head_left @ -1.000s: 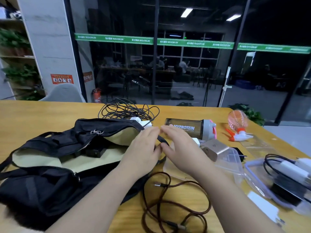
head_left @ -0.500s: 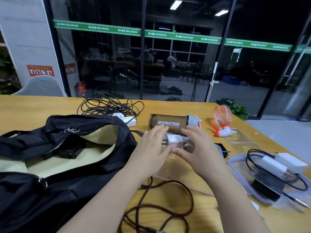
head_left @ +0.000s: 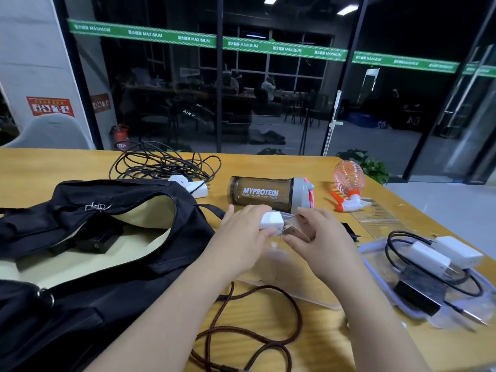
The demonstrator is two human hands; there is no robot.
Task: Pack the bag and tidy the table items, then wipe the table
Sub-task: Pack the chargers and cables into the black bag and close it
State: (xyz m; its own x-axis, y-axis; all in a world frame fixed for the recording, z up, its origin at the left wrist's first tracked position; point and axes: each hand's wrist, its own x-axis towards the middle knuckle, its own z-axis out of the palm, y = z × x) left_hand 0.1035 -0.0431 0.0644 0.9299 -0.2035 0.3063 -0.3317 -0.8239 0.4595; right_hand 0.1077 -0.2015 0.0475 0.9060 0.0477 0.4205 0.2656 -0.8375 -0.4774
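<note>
Fingers of my left hand (head_left: 239,237) are clamping the small white plastic charger (head_left: 271,220); my right hand (head_left: 319,237) is pinching the shiny gold metal box (head_left: 298,229). I am lifting slowly.

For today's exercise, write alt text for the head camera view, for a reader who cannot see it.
Two hands meet over a wooden table: the left hand grips a white charger, the right hand a bronze metal box. An open black bag lies left, a Myprotein shaker behind.
</note>
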